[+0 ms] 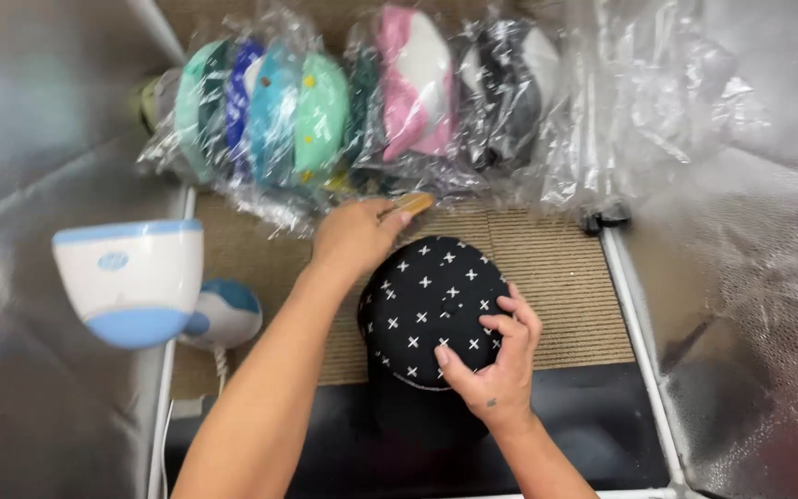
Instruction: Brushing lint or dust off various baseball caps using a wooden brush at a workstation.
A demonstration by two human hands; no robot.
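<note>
Right hand (pixel 494 370): fingers curled and spread over the near right side of the black cap (pixel 433 310), fingertips pressed into the crown; partly closed, gripping the fabric.
Left hand (pixel 357 236): clenched around a wooden handle (pixel 412 204), only its tan end visible past the fingers; rest of the tool hidden; heel of the hand near the cap's far left edge.
Black cap: dome-shaped, patterned with small white crosses, top button facing up toward the camera; sat upright at the centre of the work surface, over a dark base at the near edge; brim not visible, so long axis could not be told.
Mat (pixel 556 277): ribbed beige, lay under and behind the cap.
Bagged caps (pixel 325 111): stood on edge in a row along the far side, each in clear plastic; teal, blue, mint, pink with white, grey with black.
Steamer (pixel 136 282): white and light blue, rested at the left, well apart from both hands.
Enclosure walls (pixel 759 277): silvery sheeting on both sides, white frame tubes.
</note>
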